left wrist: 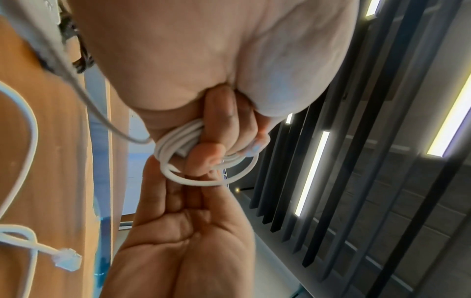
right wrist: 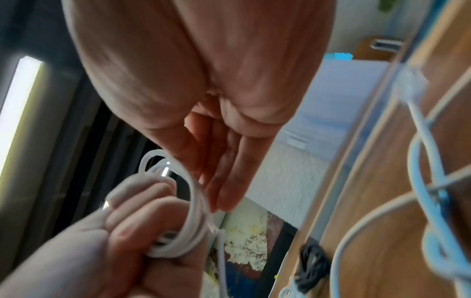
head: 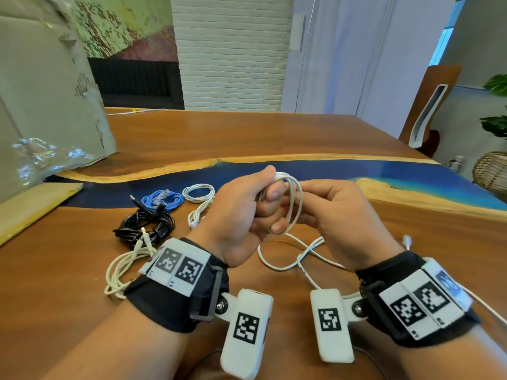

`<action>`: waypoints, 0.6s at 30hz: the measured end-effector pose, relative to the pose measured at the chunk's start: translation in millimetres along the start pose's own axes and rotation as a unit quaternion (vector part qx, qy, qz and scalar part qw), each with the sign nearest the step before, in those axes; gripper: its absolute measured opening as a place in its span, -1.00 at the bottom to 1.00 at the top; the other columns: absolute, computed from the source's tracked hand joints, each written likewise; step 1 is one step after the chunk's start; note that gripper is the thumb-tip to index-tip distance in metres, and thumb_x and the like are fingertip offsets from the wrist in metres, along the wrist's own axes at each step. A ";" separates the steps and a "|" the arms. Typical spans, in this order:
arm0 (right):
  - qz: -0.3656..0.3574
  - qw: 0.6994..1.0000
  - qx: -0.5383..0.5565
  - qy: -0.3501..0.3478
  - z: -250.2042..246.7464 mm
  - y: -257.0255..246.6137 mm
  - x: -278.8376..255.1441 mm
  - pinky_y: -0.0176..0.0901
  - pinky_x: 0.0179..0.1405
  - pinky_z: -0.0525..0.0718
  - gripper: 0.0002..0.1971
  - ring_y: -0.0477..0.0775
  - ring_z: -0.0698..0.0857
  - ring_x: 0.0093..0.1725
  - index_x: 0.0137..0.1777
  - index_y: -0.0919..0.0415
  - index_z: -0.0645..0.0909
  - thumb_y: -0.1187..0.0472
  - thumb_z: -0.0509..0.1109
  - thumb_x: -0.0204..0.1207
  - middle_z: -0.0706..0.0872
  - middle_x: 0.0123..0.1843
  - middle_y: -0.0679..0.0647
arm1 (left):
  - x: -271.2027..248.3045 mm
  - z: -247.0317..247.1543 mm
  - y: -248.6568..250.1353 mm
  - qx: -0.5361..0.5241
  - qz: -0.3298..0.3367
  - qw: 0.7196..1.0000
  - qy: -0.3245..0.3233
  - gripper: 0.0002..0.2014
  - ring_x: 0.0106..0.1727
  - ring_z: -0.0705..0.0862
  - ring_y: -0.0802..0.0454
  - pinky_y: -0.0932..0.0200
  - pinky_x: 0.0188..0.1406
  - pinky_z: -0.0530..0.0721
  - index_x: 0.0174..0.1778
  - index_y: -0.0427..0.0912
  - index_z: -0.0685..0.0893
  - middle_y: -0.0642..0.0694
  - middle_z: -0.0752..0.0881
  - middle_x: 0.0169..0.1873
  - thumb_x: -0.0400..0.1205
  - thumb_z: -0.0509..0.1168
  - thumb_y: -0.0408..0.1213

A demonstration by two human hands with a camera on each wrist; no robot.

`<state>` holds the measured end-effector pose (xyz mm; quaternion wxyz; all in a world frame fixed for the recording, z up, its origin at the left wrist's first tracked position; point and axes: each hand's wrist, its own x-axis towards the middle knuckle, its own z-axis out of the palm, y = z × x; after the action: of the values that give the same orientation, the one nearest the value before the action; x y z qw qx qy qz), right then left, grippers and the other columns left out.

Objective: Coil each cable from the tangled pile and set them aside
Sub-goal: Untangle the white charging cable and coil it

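Observation:
My left hand (head: pixel 247 204) grips a small coil of white cable (head: pixel 295 198) above the wooden table (head: pixel 247 133), fingers curled through the loops (left wrist: pixel 178 139). My right hand (head: pixel 337 207) is just right of the coil, its straight fingers (right wrist: pixel 224 181) touching the outer loop (right wrist: pixel 196 201). The palm of this hand (left wrist: pixel 183 231) faces the left wrist view. The cable's loose tail (head: pixel 301 256) curls on the table below both hands, and its clear plug (head: pixel 406 239) lies near my right wrist.
Set aside at the left lie a blue coil (head: pixel 163 200), a white coil (head: pixel 199 192), a black bundle (head: pixel 145 226) and a cream cable (head: pixel 123 267). A cardboard box (head: pixel 46 91) with crumpled plastic (head: pixel 41 157) stands far left, a pale board (head: pixel 33 204) before it.

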<state>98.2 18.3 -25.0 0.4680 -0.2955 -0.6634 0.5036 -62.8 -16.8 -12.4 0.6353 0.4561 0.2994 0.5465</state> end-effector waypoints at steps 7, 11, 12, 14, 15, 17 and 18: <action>0.005 0.999 0.022 -0.030 2.3 5.1 -1.5 0.33 0.19 0.79 -0.83 0.37 0.83 -0.13 0.10 0.40 0.82 0.34 0.43 0.65 0.81 -0.04 0.53 | 4.6 -2.9 -5.8 0.083 0.041 0.994 0.055 -0.49 -0.49 0.05 -0.07 0.18 -0.52 0.36 -0.43 -0.16 0.47 0.01 0.18 -0.64 0.87 0.03 -0.12; 0.042 0.999 -0.020 -0.018 -0.3 4.2 0.2 0.16 0.15 0.76 -0.77 0.33 0.85 0.04 -0.02 0.37 0.83 0.18 0.46 0.59 0.87 -0.03 0.33 | 7.7 -9.0 -7.1 0.208 0.087 0.971 0.077 -0.53 -0.57 0.28 0.10 0.14 -0.46 0.37 -0.37 -0.20 0.49 0.09 0.31 -0.65 0.88 0.03 -0.20; 0.059 0.998 -0.017 -0.023 -0.1 2.1 -0.6 0.11 0.11 0.73 -0.76 0.25 0.83 0.06 -0.12 0.31 0.83 0.17 0.42 0.64 0.87 -0.04 0.26 | 8.4 -11.3 -6.1 0.241 0.099 0.962 0.084 -0.54 -0.56 0.30 0.12 0.16 -0.45 0.37 -0.36 -0.20 0.49 0.12 0.36 -0.65 0.88 0.04 -0.22; 0.084 0.995 0.006 -0.045 2.1 -0.1 -2.2 0.08 0.04 0.67 -0.67 0.14 0.76 0.06 -0.28 0.14 0.77 0.13 0.36 0.71 0.82 -0.08 0.16 | 9.1 -15.5 -5.4 0.288 0.124 0.945 0.094 -0.57 -0.56 0.35 0.18 0.24 -0.44 0.38 -0.34 -0.20 0.49 0.15 0.46 -0.65 0.88 0.05 -0.24; 0.089 0.994 0.014 -0.060 4.7 -0.9 -2.9 0.07 0.02 0.67 -0.69 0.10 0.74 0.07 -0.30 0.10 0.76 0.08 0.40 0.68 0.79 -0.07 0.15 | 9.1 -16.4 -5.7 0.297 0.133 0.941 0.094 -0.57 -0.54 0.38 0.17 0.22 -0.41 0.42 -0.33 -0.18 0.51 0.15 0.48 -0.63 0.88 0.06 -0.21; 0.087 0.994 -0.019 -0.070 7.7 0.9 -3.6 0.06 -0.03 0.71 -0.76 0.04 0.75 0.04 -0.19 0.25 0.75 0.07 0.57 0.53 0.77 -0.06 0.18 | 9.9 -18.1 -7.4 0.300 0.138 0.940 0.089 -0.57 -0.44 0.43 0.01 0.06 -0.28 0.46 -0.34 -0.11 0.56 0.06 0.48 -0.56 0.85 0.10 -0.10; 0.077 0.994 -0.049 -0.058 6.7 3.5 -3.1 0.04 -0.06 0.72 -0.72 0.04 0.76 -0.02 -0.14 0.38 0.71 0.13 0.63 0.49 0.76 -0.10 0.23 | 10.3 -18.3 -8.1 0.295 0.134 0.942 0.088 -0.57 -0.42 0.42 -0.08 -0.02 -0.26 0.44 -0.34 -0.10 0.57 0.01 0.47 -0.54 0.85 0.11 -0.08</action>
<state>93.0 14.1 -29.7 0.3735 -0.3385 -0.6886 0.5213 -73.1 -2.1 -26.0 0.3647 0.6089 0.4380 0.5517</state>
